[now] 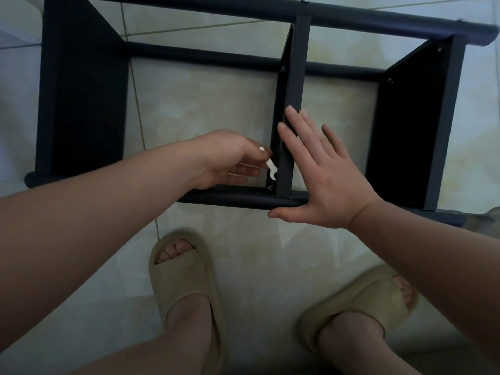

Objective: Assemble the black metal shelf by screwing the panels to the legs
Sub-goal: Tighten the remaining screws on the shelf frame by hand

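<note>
The black metal shelf lies on its side on the tiled floor, with round legs (238, 203) running left to right and three panels standing between them. My left hand (230, 161) is shut on a small flat silver wrench (270, 166), whose jaw points down at a screw (270, 187) where the middle panel (293, 104) meets the near leg. My right hand (322, 171) lies flat with spread fingers against the middle panel's right face, its thumb resting on the near leg. The left panel (84, 98) and right panel (414, 125) stand at the two ends.
My two feet in beige slides (184, 277) stand on the pale floor tiles just in front of the shelf. Screw heads (283, 69) show at the middle panel's far corner and on the right panel. The far legs lie along the top of the view.
</note>
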